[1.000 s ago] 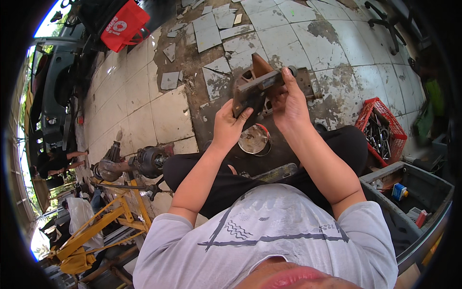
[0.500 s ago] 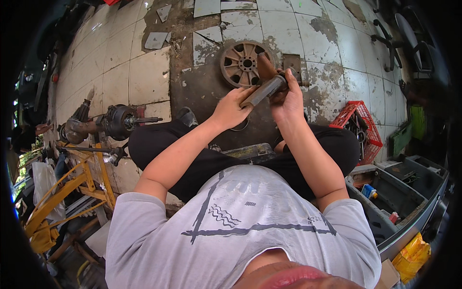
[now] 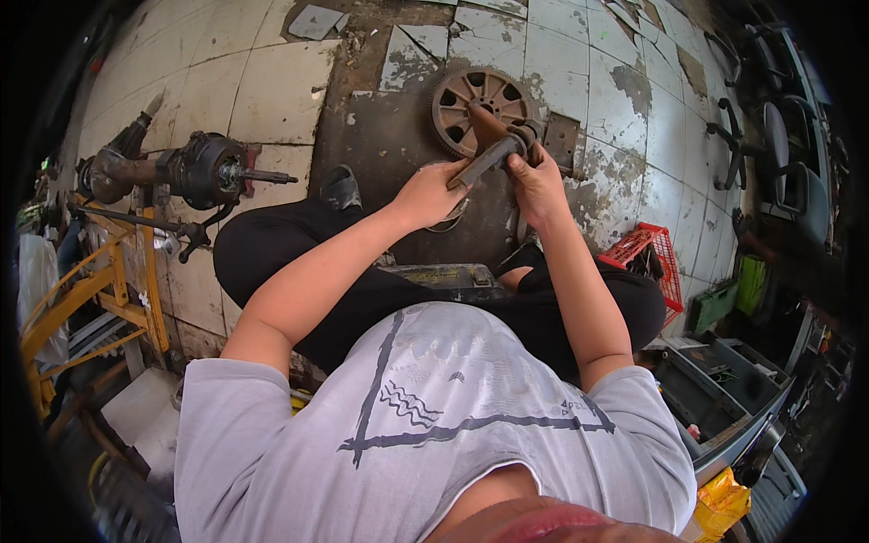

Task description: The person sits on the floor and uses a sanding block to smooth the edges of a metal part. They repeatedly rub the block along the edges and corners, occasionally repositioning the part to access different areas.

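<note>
Both my hands hold a dark, rusty metal part, which has a long bar, a round end and a flat brown arm sticking up from it. The near end of the bar rests in my left hand, whose fingers go partly out of sight beneath it. My right hand closes round the far, round end, thumb on the near side. Just beyond the part, a toothed flywheel with spokes lies flat on the floor. To its right is a rusty flat plate with holes.
An axle-like assembly with a protruding shaft stands at the left, near a yellow metal frame. On the right are a red plastic crate and a grey tool box. Office chairs stand farther off. Floor tiles are broken.
The whole view has shifted and turned a little. My right fingers have curled down farther round the round end, with the thumb lower. The part remains in both hands.
</note>
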The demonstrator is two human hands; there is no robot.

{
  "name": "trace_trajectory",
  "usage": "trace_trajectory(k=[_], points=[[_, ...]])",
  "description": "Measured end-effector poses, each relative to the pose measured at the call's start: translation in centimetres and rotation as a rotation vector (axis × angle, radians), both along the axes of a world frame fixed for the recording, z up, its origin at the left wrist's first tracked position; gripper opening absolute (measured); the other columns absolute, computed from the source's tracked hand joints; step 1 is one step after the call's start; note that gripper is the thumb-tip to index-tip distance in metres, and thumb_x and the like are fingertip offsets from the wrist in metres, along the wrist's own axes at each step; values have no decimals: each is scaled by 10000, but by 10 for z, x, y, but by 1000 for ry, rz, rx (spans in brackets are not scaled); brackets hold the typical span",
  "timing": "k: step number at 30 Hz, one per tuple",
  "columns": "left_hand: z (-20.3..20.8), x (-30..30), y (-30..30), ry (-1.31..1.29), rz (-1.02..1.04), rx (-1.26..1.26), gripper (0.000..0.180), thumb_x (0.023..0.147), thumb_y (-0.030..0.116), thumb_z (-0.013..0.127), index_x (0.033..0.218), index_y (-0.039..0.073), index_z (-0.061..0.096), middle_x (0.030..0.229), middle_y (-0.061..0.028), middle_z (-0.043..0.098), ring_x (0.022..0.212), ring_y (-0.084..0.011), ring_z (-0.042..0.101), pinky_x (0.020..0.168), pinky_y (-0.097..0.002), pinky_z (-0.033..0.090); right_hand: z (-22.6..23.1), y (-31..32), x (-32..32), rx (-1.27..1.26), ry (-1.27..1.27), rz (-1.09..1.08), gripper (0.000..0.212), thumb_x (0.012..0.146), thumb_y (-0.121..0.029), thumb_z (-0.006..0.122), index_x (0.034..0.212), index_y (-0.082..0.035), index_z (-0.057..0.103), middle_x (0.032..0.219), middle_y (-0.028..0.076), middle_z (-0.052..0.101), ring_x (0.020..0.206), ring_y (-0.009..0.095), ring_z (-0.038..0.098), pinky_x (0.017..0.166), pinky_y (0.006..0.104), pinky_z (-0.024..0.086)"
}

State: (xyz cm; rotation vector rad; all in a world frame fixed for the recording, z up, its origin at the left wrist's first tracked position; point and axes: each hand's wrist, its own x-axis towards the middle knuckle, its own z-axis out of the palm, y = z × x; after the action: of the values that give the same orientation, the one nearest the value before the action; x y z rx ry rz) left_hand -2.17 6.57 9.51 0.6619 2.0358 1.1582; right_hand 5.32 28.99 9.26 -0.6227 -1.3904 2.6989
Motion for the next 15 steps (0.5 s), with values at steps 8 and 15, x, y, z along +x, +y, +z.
trace_trajectory(k=[8, 15], points=[[-42, 13, -76, 33, 9, -323, 493, 1095, 315, 606, 1539, 102, 636, 1287, -228, 766, 1214, -436, 710, 1052, -525, 557, -66, -20, 26, 961, -311, 490, 522, 917, -7, 763, 1437, -31, 720, 1202, 172, 827, 1074, 235, 795, 968, 374, 585], [-62, 12, -106, 43, -168, -553, 522, 1048, 262, 607, 1548, 117, 633, 1275, -221, 774, 1206, -418, 720, 1059, -529, 559, -11, -19, 8, 1170, -310, 566, 381, 878, -100, 791, 1257, -84, 822, 971, 192, 826, 880, 291, 814, 846, 398, 611]])
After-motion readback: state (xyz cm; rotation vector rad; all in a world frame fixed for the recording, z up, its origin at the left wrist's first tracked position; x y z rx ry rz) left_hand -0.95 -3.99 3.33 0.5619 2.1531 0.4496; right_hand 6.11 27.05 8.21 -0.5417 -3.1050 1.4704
